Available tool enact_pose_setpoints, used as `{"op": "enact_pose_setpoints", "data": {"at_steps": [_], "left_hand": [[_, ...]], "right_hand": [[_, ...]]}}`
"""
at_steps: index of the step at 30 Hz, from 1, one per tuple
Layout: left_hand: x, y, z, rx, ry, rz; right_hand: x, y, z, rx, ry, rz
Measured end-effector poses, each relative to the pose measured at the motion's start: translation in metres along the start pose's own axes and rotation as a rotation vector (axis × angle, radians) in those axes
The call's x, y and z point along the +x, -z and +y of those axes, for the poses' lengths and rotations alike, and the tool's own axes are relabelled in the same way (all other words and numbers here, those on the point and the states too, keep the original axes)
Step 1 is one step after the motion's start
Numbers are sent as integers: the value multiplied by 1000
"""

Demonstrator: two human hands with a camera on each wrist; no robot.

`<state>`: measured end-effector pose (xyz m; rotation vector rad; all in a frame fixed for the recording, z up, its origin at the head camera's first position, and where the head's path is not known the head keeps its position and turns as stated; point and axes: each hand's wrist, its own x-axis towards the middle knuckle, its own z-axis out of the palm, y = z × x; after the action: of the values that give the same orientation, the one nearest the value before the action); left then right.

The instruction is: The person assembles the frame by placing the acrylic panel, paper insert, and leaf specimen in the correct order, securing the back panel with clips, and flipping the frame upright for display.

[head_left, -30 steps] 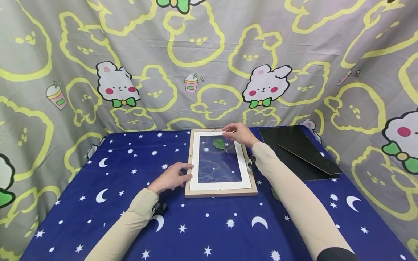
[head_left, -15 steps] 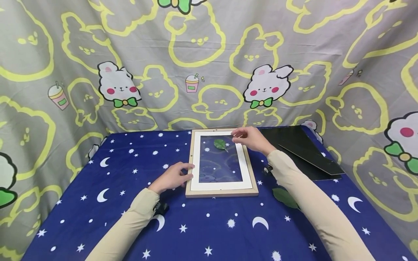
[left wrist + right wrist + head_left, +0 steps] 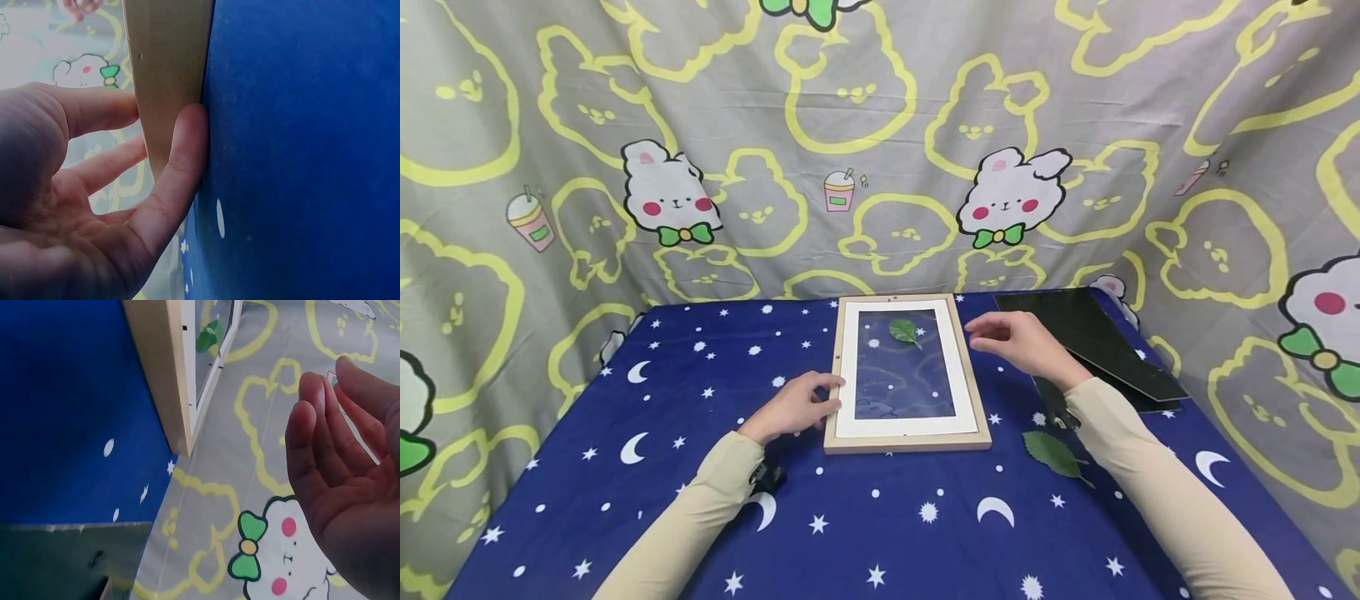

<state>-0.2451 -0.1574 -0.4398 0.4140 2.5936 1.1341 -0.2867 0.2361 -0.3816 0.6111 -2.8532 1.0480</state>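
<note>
A light wooden picture frame (image 3: 983, 417) with a white mat (image 3: 872, 427) around a see-through pane (image 3: 895, 375) lies on the blue cloth. One small green leaf (image 3: 905, 332) rests on the upper part of the pane. My left hand (image 3: 793, 406) touches the frame's left edge; in the left wrist view its thumb lies along the wooden side (image 3: 165, 69) and a fingertip meets the upper edge. Just right of the frame, my right hand (image 3: 1018, 340) hovers with nothing in it, fingers loosely bent, as the right wrist view (image 3: 337, 437) also shows.
Larger green leaves (image 3: 1051, 452) lie on the cloth to the right, below my right wrist. Black boards (image 3: 1060, 312) overlap at the back right, one tilted across the other. A patterned curtain (image 3: 880, 125) closes off the back and both sides.
My right hand has drawn back from above the frame's upper right corner, moving right and toward me, uncovering the larger leaves. The small leaf and my left hand stay put.
</note>
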Motion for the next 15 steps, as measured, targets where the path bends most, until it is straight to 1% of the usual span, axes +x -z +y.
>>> {"op": "enact_pose_setpoints", "data": {"at_steps": [6, 9, 15], "left_hand": [[-1, -1, 4, 7, 28, -3], [-1, -1, 4, 9, 34, -3], [-1, 3, 2, 39, 15, -6]], "right_hand": [[-24, 9, 7, -60, 38, -11], [-35, 14, 10, -93, 36, -29], [-59, 23, 23, -135, 45, -120]]}}
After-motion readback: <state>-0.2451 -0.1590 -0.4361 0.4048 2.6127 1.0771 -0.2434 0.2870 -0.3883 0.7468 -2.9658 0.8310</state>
